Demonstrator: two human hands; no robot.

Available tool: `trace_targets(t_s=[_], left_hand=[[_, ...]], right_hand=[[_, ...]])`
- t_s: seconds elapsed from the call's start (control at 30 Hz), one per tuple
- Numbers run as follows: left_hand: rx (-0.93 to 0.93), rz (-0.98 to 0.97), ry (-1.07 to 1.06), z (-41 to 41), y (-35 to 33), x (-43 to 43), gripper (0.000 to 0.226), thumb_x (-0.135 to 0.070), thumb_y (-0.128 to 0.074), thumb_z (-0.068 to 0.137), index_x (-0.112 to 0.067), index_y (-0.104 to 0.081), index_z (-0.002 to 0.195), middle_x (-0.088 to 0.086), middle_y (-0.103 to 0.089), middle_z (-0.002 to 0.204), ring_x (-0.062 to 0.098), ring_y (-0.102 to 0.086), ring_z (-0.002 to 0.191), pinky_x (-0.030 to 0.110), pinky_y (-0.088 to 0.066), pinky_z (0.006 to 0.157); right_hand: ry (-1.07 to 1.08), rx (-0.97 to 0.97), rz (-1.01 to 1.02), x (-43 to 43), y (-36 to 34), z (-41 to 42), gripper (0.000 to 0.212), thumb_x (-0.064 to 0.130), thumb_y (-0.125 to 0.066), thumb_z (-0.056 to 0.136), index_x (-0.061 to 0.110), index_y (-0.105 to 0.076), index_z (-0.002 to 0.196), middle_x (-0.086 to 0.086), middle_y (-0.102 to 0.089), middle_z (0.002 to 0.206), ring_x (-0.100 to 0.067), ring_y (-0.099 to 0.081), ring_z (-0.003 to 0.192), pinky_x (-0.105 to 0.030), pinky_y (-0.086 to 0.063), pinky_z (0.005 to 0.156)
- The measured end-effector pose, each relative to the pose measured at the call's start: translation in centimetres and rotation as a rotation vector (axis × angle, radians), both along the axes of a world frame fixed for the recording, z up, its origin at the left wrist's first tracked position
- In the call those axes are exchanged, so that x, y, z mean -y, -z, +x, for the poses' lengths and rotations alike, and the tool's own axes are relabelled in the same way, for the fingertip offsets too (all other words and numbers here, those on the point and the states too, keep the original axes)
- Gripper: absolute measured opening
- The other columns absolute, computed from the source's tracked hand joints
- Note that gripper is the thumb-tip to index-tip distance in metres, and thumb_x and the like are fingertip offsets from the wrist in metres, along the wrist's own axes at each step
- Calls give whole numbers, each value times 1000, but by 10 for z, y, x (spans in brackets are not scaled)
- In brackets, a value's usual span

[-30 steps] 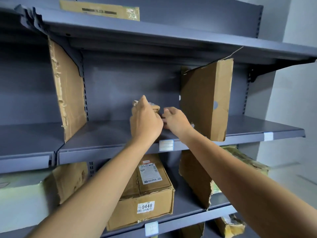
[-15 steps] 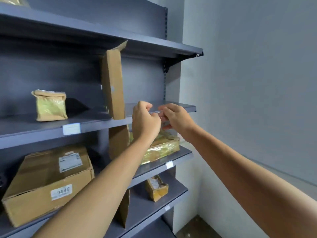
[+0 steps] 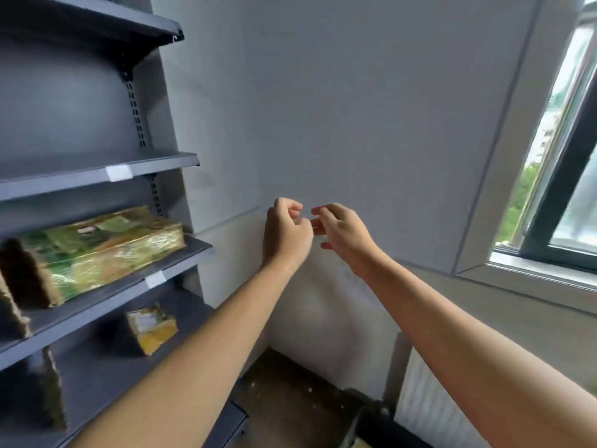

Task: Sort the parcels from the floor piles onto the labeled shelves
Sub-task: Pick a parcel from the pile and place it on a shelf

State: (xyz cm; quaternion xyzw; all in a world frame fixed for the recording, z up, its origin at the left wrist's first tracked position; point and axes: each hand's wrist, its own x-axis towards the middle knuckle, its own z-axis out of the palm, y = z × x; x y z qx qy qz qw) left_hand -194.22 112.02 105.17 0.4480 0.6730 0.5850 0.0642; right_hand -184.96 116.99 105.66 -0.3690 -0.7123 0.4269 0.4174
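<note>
Turns right, off the shelves (image 3: 155, 161) with parcels (image 3: 100, 247) placed; holds nothing in curled left hand (image 3: 286, 236), slack right hand (image 3: 344, 232); probably fetches more.

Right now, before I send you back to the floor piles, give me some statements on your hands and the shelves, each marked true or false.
1. The left hand and the right hand are both raised in front of the wall, beside the shelves. True.
2. One hand grips a parcel. False: neither holds a parcel.
3. A flat taped parcel lies one shelf above a small parcel. True.
4. The window is left of the shelves. False: the window is on the right and the shelves are on the left.
5. The shelf above the flat taped parcel has a white label on its front edge. True.
</note>
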Motion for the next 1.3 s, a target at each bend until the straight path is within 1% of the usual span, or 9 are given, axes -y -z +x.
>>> trace_targets(t_s=[0.13, 0.4, 0.53, 0.7, 0.77, 0.93, 1.1, 1.23, 1.3], left_hand=[[31, -34, 123, 42, 28, -49, 23, -2, -48, 86, -20, -51, 100, 5, -59, 112, 19, -56, 96, 25, -42, 83], [115, -165, 376, 107, 111, -162, 23, 0, -47, 87, -15, -54, 104, 4, -59, 108, 17, -54, 92, 23, -40, 78], [169, -245, 510, 128, 150, -222, 23, -1, -46, 88, -18, -52, 103, 4, -59, 110, 20, -57, 97, 27, -44, 81], [195, -320, 631, 147, 209, -274, 24, 1, -47, 88, -17, -54, 102, 5, -60, 106, 16, -55, 94, 26, -45, 84], [210, -361, 672, 155, 238, -285, 24, 2, -47, 88, -16, -55, 102, 6, -60, 106, 16, -55, 93, 25, -46, 83], [224, -503, 746, 175, 322, -287, 22, 1, -48, 90, -18, -55, 99, -1, -59, 96, 16, -56, 90, 43, -53, 86], [216, -676, 765, 194, 419, -272, 23, 1, -46, 91, -19, -55, 100, 8, -59, 107, 19, -55, 91, 28, -49, 73], [241, -810, 727, 210, 503, -254, 25, 2, -45, 90, -18, -55, 103, 5, -59, 106, 18, -54, 88, 36, -48, 82], [219, -865, 716, 220, 547, -249, 25, 1, -46, 92, -17, -55, 107, 2, -58, 107, 13, -53, 89, 33, -48, 84]], right_hand=[[143, 6, -13, -42, 33, 47, 30, 17, -39, 101, 11, -64, 116, -6, -70, 108, -18, -65, 103, -39, -50, 91], [391, -7, -135, -127, 121, 119, 28, 18, -39, 101, 15, -64, 111, 1, -68, 97, -13, -64, 91, -35, -50, 86], [506, 16, -208, -172, 160, 144, 28, 19, -37, 103, 16, -63, 114, 3, -67, 97, -12, -63, 88, -29, -49, 79], [636, -17, -311, -207, 218, 167, 30, 17, -37, 103, 13, -63, 116, -3, -70, 104, -12, -65, 94, -25, -49, 82], [672, -17, -346, -210, 248, 178, 30, 17, -38, 103, 13, -63, 117, -3, -70, 105, -10, -66, 95, -27, -51, 83], [745, 2, -446, -203, 328, 208, 27, 21, -38, 104, 22, -63, 113, 4, -70, 103, -9, -67, 97, -36, -54, 87], [809, 19, -558, -186, 425, 241, 28, 19, -38, 103, 18, -63, 116, 0, -70, 104, -8, -66, 95, -30, -52, 82], [844, 35, -673, -171, 514, 265, 27, 17, -38, 103, 21, -63, 111, 4, -69, 100, -6, -65, 92, -37, -53, 90], [846, 51, -724, -164, 560, 275, 28, 18, -38, 103, 20, -63, 115, 5, -69, 102, -6, -64, 96, -39, -52, 95]])
